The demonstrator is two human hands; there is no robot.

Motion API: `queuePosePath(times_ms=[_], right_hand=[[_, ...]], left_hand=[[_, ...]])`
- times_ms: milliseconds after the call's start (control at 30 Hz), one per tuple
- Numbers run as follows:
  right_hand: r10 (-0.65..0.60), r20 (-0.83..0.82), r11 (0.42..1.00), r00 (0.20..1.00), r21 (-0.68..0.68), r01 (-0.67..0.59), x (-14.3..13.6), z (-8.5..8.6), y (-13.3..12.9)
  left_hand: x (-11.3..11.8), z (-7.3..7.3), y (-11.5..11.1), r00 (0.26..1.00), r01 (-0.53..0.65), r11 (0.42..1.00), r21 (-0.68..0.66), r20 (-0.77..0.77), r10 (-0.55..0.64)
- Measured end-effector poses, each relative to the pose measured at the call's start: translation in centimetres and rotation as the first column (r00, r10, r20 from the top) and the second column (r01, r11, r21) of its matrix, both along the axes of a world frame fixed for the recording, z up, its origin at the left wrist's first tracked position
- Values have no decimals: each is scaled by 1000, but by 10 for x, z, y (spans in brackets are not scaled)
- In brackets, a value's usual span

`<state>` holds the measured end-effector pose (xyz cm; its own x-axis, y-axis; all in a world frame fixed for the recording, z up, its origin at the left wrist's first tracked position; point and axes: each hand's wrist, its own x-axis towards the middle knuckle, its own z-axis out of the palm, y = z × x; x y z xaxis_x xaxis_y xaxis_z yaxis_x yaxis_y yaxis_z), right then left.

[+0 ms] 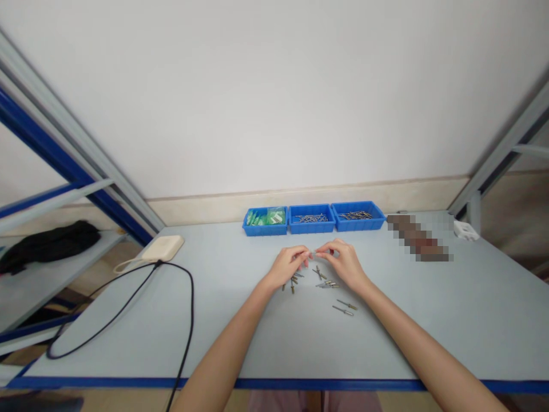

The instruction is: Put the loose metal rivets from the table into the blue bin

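Note:
Fingertips of my left hand (288, 266) and my right hand (344, 264) meet above the middle of the table, pinching a small metal piece (313, 253) between them. Its shape is mostly hidden by the fingers. Several metal rivets (328, 284) lie on the table just below the hands, some silver and some brass-coloured. More of them (293, 289) are partly under my left hand. Two rivets (343, 310) rest side by side nearer the front, left of my right forearm.
Three blue trays stand along the back: one with green-and-clear packets (265, 231), two (311, 230) (359, 227) with metal pins. A black cable (192, 297) and a cream box (163, 249) lie left. A white object (466, 231) and a blurred patch are at right.

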<state>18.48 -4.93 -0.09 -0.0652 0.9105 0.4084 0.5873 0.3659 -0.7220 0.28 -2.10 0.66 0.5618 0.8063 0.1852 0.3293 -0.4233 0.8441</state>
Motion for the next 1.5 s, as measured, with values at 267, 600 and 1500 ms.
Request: queuePosePath(times_ms=[267, 600, 1500], right_hand=[[-26, -30, 997, 999, -77, 24, 3, -3, 6], [177, -211, 962, 961, -171, -215, 6, -2, 8], [207, -65, 968, 976, -130, -214, 8, -1, 7]], left_hand=[[4, 1, -3, 996, -28, 991, -129, 83, 39], [4, 2, -2, 993, 26, 980, -197, 119, -2], [6, -2, -1, 983, -73, 980, -184, 155, 103]])
